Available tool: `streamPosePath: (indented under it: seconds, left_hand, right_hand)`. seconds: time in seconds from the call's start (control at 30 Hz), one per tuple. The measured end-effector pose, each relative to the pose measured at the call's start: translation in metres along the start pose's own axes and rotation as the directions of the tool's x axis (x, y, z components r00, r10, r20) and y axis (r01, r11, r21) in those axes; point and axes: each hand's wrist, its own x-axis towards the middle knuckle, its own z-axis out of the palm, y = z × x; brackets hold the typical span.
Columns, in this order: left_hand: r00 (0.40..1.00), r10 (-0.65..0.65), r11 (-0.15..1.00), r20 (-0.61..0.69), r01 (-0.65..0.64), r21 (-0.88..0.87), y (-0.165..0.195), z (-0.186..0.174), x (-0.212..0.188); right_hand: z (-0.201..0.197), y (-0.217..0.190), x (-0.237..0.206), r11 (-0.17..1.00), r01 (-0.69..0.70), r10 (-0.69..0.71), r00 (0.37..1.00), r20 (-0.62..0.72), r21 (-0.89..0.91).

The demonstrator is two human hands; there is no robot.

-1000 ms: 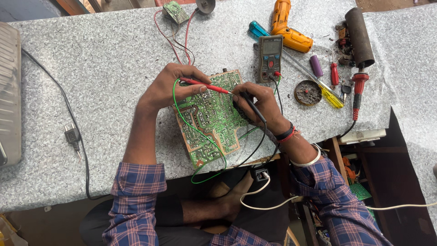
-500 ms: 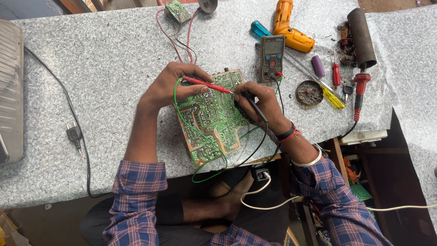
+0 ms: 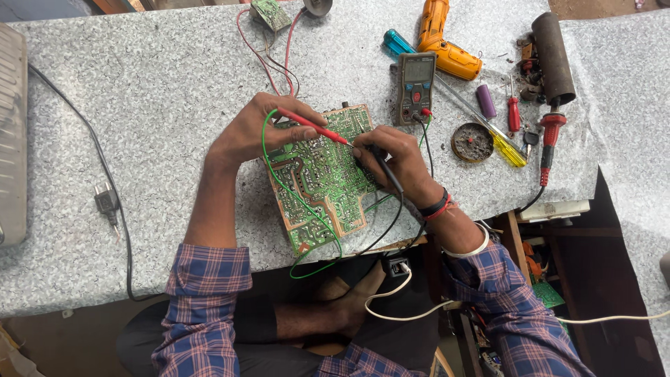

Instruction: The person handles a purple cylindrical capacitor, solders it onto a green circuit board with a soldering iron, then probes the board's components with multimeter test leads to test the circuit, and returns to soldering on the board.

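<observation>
A green circuit board lies solder side up at the near edge of a grey speckled table. My left hand grips a red test probe whose tip touches the board. My right hand grips a black test probe with its tip on the board close to the red one. Both probe leads run to a grey multimeter standing just behind the board. A green wire loops across the board.
Behind the meter lie an orange drill, a blue-handled screwdriver, a yellow screwdriver, a round tin, a red-handled soldering iron and a dark cylinder. A black plug lies left. A small board sits at the far edge.
Both hands and probes have held nearly still on the board; only the camera view has shifted slightly.
</observation>
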Motion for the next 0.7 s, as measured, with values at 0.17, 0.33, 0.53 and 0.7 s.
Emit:
streamPosePath:
  seconds: [0.17,0.33,0.53,0.7]
  left_hand:
    - [0.995,-0.077,0.996,-0.062,0.08,0.047,0.0,0.001,0.0]
    - [0.994,-0.108,0.992,-0.036,0.11,0.065,0.001,0.001,-0.002]
    - [0.999,0.029,0.999,0.019,-0.03,0.04,-0.002,-0.002,-0.001]
    - [0.999,0.001,1.0,0.034,-0.001,0.026,-0.004,-0.002,-0.001]
  right_hand:
    - [0.003,-0.011,0.001,0.989,0.056,-0.054,0.998,0.018,-0.14]
    - [0.002,-0.012,0.002,0.98,0.115,-0.115,0.993,0.014,-0.162]
    - [0.003,-0.011,0.0,0.996,0.057,-0.058,0.998,-0.016,-0.062]
    - [0.002,-0.01,0.0,0.997,0.058,-0.058,0.998,0.007,-0.053]
